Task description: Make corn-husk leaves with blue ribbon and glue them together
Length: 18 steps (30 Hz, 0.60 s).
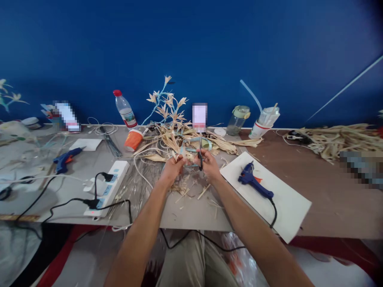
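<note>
At the middle of the table, my left hand (173, 170) pinches a pale strip of dried husk (174, 155) between thumb and fingertips. Just to its right, my right hand (210, 164) is closed on a pair of scissors (200, 158), whose blades point up and away from me. Between the hands are small pale bits and a light blue strip, too blurred to make out fully. Behind them lies a heap of dried husks (170, 138). From it rises a branch of husk flowers (163, 109) with light blue stems. Husk scraps (182, 187) are scattered below my hands.
A blue glue gun (254, 181) lies on a white board (284, 211) at right; another glue gun (64, 160) is at left. A power strip (109, 187) with cords stands beside thin wires. Behind are a bottle (125, 109), an orange paper cup (133, 139) and a jar (237, 119).
</note>
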Motion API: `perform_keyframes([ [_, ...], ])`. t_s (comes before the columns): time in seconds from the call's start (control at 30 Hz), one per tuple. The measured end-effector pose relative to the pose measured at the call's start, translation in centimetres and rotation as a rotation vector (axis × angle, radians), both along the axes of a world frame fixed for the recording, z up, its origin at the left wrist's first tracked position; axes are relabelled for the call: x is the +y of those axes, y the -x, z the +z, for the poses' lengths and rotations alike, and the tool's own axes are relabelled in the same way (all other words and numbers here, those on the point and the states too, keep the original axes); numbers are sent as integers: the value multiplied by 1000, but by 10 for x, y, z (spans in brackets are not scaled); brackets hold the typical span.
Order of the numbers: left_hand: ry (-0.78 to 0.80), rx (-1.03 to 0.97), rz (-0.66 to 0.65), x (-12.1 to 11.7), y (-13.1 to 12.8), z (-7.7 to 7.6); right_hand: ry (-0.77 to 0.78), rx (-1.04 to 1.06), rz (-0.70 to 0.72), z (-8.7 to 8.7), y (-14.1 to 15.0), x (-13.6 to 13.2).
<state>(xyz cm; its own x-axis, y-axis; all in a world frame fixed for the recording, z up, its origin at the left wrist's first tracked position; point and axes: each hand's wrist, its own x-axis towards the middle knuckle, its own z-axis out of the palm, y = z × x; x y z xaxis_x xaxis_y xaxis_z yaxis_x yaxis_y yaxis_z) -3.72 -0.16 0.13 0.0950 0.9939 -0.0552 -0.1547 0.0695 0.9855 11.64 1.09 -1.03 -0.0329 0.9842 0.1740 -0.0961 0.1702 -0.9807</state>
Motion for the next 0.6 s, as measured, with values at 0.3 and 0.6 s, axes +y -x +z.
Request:
perform_keyframes([
  [0.3,-11,283,-135,-1,-3,-1,92,-6,51,10,-3,1],
  [0.6,65,111,-79,-3,-4,-1,79,-67,-124,8,0,-1],
])
